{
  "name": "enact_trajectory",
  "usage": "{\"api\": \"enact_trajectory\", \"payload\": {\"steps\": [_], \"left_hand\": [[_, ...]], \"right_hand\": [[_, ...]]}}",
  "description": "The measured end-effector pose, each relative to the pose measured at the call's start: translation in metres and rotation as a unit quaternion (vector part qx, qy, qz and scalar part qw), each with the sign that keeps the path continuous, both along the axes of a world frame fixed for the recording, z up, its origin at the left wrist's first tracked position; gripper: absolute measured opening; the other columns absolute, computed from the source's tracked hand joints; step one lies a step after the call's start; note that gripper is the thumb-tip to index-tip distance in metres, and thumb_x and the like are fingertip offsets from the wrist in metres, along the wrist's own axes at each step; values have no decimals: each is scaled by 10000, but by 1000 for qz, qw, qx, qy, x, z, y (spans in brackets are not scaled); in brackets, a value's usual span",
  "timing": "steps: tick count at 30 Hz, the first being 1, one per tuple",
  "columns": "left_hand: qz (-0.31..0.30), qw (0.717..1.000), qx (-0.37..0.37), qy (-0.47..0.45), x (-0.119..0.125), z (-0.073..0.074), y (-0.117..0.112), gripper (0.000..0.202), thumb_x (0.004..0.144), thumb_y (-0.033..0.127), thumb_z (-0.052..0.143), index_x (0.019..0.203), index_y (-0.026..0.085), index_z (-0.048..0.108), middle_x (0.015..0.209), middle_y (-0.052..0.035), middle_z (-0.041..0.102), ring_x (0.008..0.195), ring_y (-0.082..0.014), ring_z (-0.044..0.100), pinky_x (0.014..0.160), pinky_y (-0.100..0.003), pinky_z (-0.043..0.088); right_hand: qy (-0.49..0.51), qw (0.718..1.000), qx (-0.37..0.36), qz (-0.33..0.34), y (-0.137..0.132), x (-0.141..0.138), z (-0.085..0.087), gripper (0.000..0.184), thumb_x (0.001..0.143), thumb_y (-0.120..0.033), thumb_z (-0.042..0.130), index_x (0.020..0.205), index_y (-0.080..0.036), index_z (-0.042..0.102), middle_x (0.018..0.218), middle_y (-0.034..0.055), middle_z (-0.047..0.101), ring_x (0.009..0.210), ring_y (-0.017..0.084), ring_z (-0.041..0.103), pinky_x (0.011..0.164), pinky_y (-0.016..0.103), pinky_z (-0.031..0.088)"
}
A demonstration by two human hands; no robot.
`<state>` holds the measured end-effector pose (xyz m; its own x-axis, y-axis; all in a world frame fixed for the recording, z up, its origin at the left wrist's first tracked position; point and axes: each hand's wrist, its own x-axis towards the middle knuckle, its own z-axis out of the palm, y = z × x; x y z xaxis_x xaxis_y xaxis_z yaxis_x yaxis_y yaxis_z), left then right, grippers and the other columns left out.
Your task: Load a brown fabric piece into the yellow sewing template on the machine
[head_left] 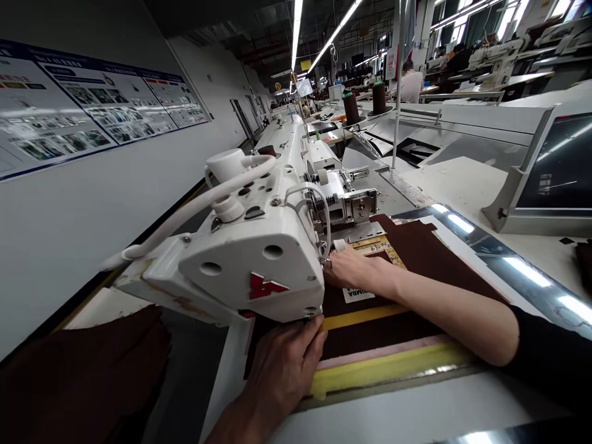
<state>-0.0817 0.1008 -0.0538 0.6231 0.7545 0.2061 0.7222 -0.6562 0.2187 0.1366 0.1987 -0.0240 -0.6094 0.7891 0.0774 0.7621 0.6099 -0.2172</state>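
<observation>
Left hand (284, 364) lies flat at the near edge of the brown fabric (416, 246), fingers spread and loose, tips pressing down just under the machine (250, 265) head, nothing gripped. Right hand (354, 268) reaches across from the right and rests on the fabric by the needle area. Its fingertips are hidden behind the head, so whether they pinch or only press cannot be told.

The fabric sits on the table (393, 413) under the head, held in a template (388, 367) with yellow strips. A white label (358, 294) shows just below the right hand. A screen (559, 166) stands at the right, and a brown cloth pile (83, 376) lies at the lower left.

The fabric looks light, soft and limp, and would likely wrinkle if dragged alone. The template looks stiff and smooth, and likely slides easily. Best hold is probably flat palms on the template's yellow edges, well clear of the needle.
</observation>
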Motion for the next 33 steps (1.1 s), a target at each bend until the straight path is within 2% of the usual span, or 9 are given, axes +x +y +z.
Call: {"api": "enact_trajectory", "payload": {"steps": [4,9,13,19,23,29,33], "left_hand": [[29,997,-71,13,-2,1,4,345,1045,358,496,1286,221,701,1131,-52,788,944,-248,777,860,-336,608],[39,992,-108,-49,-12,3,4,329,1046,363,507,1284,259,709,1157,-21,782,982,-202,767,880,-259,588],[39,994,-96,-44,-17,0,7,315,1038,340,524,1280,274,716,1124,-8,791,954,-193,772,887,-250,587],[-15,1000,-14,-6,-15,-4,10,325,1038,268,504,1289,230,707,1121,-64,787,905,-208,774,859,-279,598],[-31,999,0,39,-15,-1,10,345,1051,274,467,1298,209,699,1058,-88,793,859,-215,774,830,-295,607],[-29,997,4,72,-9,7,10,355,1050,240,424,1275,201,696,1020,-85,798,817,-214,780,758,-278,614],[-63,996,38,53,-21,5,7,352,1034,216,470,1338,221,649,1029,-74,787,824,-208,771,715,-269,604]], "right_hand": [[19,999,31,-33,-34,9,-7,247,1057,-193,389,1061,-139,630,1003,129,651,924,238,570,838,373,409],[48,999,9,-6,-65,13,-19,274,1040,-412,517,1091,-185,662,1111,108,628,984,253,546,827,383,392],[50,999,1,0,-63,13,-21,250,1026,-400,549,1062,-202,698,1134,95,629,1009,256,540,840,391,382],[66,998,6,4,-62,14,-22,217,1018,-369,568,1024,-201,705,1102,85,627,969,241,541,801,385,376],[74,997,11,21,-64,13,-25,196,1023,-339,553,987,-211,698,1077,71,629,961,233,534,784,373,362],[79,997,15,14,-61,12,-27,241,1023,-372,546,956,-206,708,1083,77,643,960,236,542,781,371,364],[90,995,23,25,-59,12,-28,232,1005,-360,560,903,-203,696,1037,73,642,927,234,542,775,375,368]]}}
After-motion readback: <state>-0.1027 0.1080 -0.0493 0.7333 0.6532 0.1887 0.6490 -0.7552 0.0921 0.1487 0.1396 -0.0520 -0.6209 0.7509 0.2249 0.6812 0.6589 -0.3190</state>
